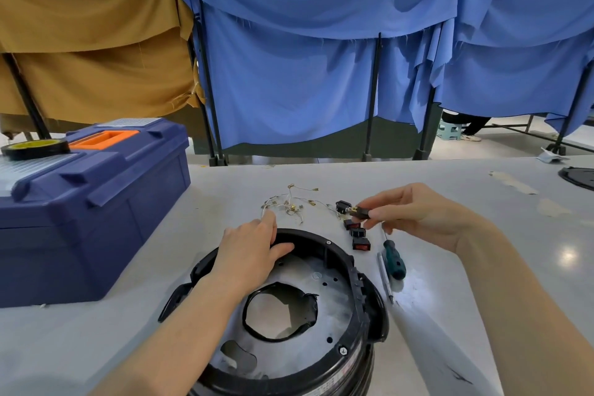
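Passing a blue toolbox (pixel 90 202) at the left edge, with a tape roll (pixel 35 148) lying on its lid. Holding the far rim of the black round housing (pixel 356 280) at lower centre with the left hand (pixel 250 254), fingers close together outside, thumb inside. Leaving thin wires (pixel 289 202) tangled just beyond on the grey table (pixel 225 190). Pinching a small black switch (pixel 361 211) between thumb and fingertips of the right hand (pixel 418 215), right of centre, above three more switches (pixel 356 233) and a green-handled screwdriver (pixel 394 259).

The head-worn view looks forward and down, close above the left hand (pixel 254 247) and right hand (pixel 414 215) at the table (pixel 450 183).
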`<state>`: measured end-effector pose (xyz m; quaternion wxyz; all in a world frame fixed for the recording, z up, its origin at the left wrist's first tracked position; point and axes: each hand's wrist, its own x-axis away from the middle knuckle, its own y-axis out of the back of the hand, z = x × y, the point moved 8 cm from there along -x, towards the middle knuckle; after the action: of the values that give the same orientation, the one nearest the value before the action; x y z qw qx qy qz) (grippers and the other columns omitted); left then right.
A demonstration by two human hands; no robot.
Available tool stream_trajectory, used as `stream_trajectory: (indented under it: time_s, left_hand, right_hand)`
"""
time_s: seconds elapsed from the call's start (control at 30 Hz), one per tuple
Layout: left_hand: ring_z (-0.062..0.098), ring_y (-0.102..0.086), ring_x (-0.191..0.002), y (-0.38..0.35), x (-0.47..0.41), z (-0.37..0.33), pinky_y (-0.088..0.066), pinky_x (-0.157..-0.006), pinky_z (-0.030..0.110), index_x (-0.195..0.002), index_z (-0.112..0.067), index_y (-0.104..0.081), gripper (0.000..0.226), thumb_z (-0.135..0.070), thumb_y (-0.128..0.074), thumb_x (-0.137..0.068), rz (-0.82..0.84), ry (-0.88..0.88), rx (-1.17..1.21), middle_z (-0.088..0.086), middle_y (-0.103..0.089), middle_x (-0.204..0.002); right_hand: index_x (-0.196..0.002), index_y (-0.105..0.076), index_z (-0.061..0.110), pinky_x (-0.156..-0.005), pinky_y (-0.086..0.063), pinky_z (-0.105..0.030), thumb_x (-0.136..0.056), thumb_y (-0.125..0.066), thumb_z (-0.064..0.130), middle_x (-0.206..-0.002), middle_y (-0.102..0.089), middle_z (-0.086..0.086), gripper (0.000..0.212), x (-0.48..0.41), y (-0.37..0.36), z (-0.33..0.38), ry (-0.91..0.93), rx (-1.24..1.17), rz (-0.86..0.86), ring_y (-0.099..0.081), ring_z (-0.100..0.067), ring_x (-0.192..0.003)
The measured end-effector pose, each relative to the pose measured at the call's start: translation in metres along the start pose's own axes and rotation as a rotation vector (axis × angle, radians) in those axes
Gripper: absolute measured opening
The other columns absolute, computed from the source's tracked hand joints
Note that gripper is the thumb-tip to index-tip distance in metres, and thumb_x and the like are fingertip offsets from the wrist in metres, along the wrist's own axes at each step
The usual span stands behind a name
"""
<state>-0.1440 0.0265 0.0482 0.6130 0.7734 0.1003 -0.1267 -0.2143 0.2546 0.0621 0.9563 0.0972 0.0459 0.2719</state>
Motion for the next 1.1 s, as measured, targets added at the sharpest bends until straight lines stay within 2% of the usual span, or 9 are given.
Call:
stream_trajectory:
  time_s: [0.1,0.2,0.33,0.43,0.6,0.7,0.87,0.97,1.1]
  left_hand:
    - [0.027,-0.054,-0.087,-0.001,0.002,-0.004,-0.042,-0.084,0.037,-0.093,-0.017,-0.030,0.032,-0.044,-0.046,-0.099,0.037,-0.028,-0.103,-0.002,-0.051,-0.088]
    - [0.028,-0.055,-0.088,-0.003,0.002,-0.004,-0.043,-0.084,0.037,-0.107,-0.015,-0.033,0.025,-0.035,-0.046,-0.101,0.032,-0.046,-0.155,0.001,-0.057,-0.098]
    - [0.026,-0.045,-0.074,-0.003,0.000,-0.002,-0.044,-0.078,0.039,-0.120,-0.012,-0.028,0.028,-0.023,-0.045,-0.101,0.009,-0.069,-0.099,0.001,-0.056,-0.094]
    - [0.030,-0.052,-0.080,-0.004,-0.001,-0.002,-0.044,-0.083,0.042,-0.121,-0.015,-0.027,0.024,-0.023,-0.040,-0.102,0.011,-0.087,-0.084,0.002,-0.060,-0.100]
    - [0.026,-0.057,-0.087,-0.006,0.001,0.003,-0.041,-0.087,0.044,-0.108,-0.025,-0.024,0.023,-0.030,-0.045,-0.099,0.079,-0.140,-0.073,-0.004,-0.059,-0.100]
    - [0.026,-0.057,-0.088,-0.007,-0.001,0.009,-0.039,-0.085,0.043,-0.097,-0.029,-0.020,0.023,-0.031,-0.042,-0.100,0.108,-0.110,-0.043,-0.006,-0.059,-0.096]
    - [0.030,-0.057,-0.082,-0.006,-0.005,0.009,-0.043,-0.083,0.046,-0.095,-0.025,-0.021,0.018,-0.028,-0.037,-0.103,0.132,-0.076,-0.070,-0.001,-0.059,-0.093]
    - [0.032,-0.053,-0.077,-0.003,-0.006,0.012,-0.047,-0.080,0.044,-0.104,-0.019,-0.024,0.016,-0.027,-0.038,-0.103,0.154,-0.046,-0.124,0.003,-0.054,-0.087]
    - [0.034,-0.054,-0.080,0.001,-0.004,0.015,-0.045,-0.075,0.041,-0.125,-0.009,-0.023,0.030,-0.022,-0.039,-0.104,0.165,0.042,-0.253,0.008,-0.051,-0.089]
  right_hand:
    - [-0.104,-0.076,0.005,-0.069,-0.053,-0.025,-0.082,-0.072,0.013,-0.108,-0.071,-0.025,0.024,0.004,-0.016,0.011,0.064,-0.072,0.165,-0.070,-0.028,-0.091]
    - [-0.108,-0.072,-0.003,-0.070,-0.053,-0.025,-0.085,-0.068,0.020,-0.107,-0.069,-0.028,0.032,0.004,-0.022,0.016,0.084,-0.091,0.201,-0.068,-0.028,-0.088]
    - [-0.107,-0.070,-0.005,-0.065,-0.053,-0.026,-0.087,-0.066,0.024,-0.105,-0.068,-0.030,0.035,0.003,-0.023,0.014,0.048,-0.128,0.191,-0.068,-0.028,-0.083]
    - [-0.101,-0.074,0.004,-0.061,-0.053,-0.025,-0.087,-0.068,0.024,-0.104,-0.069,-0.029,0.026,0.001,-0.024,0.007,-0.016,-0.129,0.154,-0.068,-0.028,-0.079]
    - [-0.107,-0.067,-0.006,-0.057,-0.054,-0.024,-0.097,-0.059,0.021,-0.098,-0.072,-0.026,0.029,-0.001,-0.021,-0.021,-0.162,-0.112,-0.044,-0.073,-0.030,-0.080]
    - [-0.104,-0.068,-0.007,-0.057,-0.052,-0.023,-0.096,-0.060,0.020,-0.100,-0.072,-0.025,0.030,0.005,-0.028,-0.031,-0.177,-0.153,-0.062,-0.073,-0.029,-0.081]
    - [-0.106,-0.066,-0.002,-0.055,-0.052,-0.025,-0.097,-0.057,0.013,-0.091,-0.070,-0.019,0.020,0.016,-0.044,-0.023,-0.108,-0.184,-0.012,-0.071,-0.032,-0.073]
    - [-0.111,-0.068,0.003,-0.058,-0.053,-0.026,-0.098,-0.055,0.012,-0.090,-0.070,-0.018,0.020,0.022,-0.048,-0.015,-0.063,-0.149,0.002,-0.071,-0.034,-0.076]
    - [-0.105,-0.070,0.000,-0.065,-0.058,-0.028,-0.096,-0.058,0.014,-0.096,-0.070,-0.025,0.020,0.030,-0.052,-0.012,-0.043,-0.157,0.013,-0.072,-0.037,-0.080]
